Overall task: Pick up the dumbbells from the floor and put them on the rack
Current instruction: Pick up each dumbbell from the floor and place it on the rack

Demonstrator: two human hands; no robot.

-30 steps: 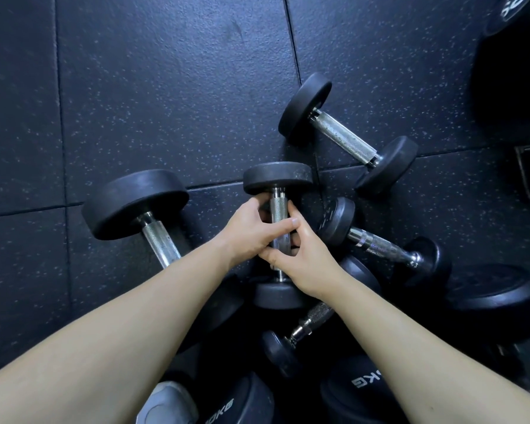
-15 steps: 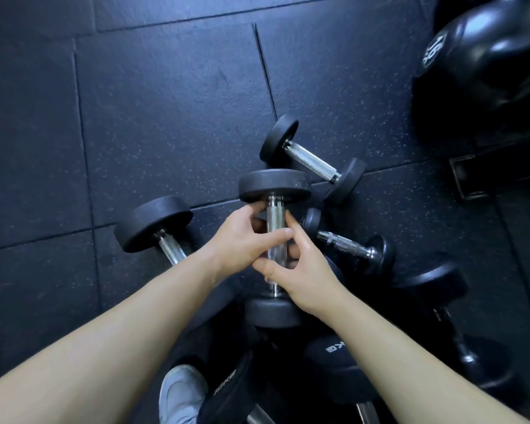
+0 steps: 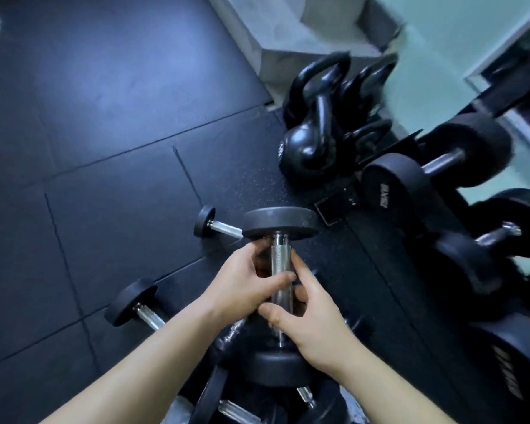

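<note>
Head cam: both hands are wrapped around the chrome handle of one dumbbell (image 3: 281, 270), left hand (image 3: 245, 286) gripping from the left and higher up, right hand (image 3: 308, 322) lower on the right, with the dumbbell held on end above the floor pile. The rack (image 3: 410, 191) sits off to the right, kettlebells (image 3: 315, 123) just beyond it, and two more dumbbells (image 3: 135, 307) lie on the mat to the left.

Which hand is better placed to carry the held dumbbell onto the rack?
Probably the right hand: it grips the dumbbell handle on the side nearer the rack. The left hand is farther away.
</note>
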